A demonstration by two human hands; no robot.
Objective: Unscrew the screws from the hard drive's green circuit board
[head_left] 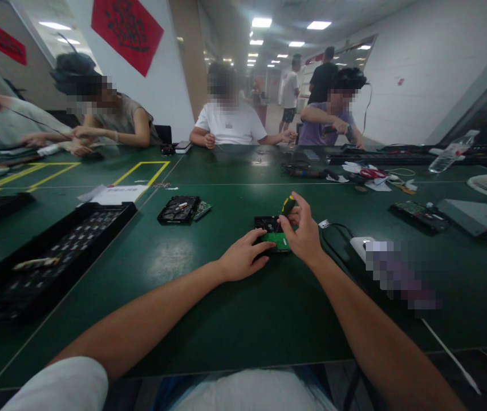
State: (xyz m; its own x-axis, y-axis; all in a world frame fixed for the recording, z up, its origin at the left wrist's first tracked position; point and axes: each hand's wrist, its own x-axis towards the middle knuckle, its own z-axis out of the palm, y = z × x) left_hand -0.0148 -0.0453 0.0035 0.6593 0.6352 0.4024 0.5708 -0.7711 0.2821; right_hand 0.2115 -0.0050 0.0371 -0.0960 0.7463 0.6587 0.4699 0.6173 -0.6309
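A hard drive (268,224) lies on the green table in front of me, its black casing at the far side and its green circuit board (278,241) facing up nearer to me. My left hand (246,257) grips the drive's left side, fingers resting over the board's edge. In my right hand (302,231) is a screwdriver (287,205) with a yellow and black handle, held upright above the drive's right side. The screwdriver's tip is too small and covered by my fingers to make out. Left of the drive sits another opened hard drive (179,209) beside a loose circuit board (202,210).
A long black tray (51,257) stands at the left. To the right lie a cable, a white power bank-like device (361,245), another drive (421,217) and a grey box (478,218). A plastic bottle (451,153) lies farther back. Several people sit across the table.
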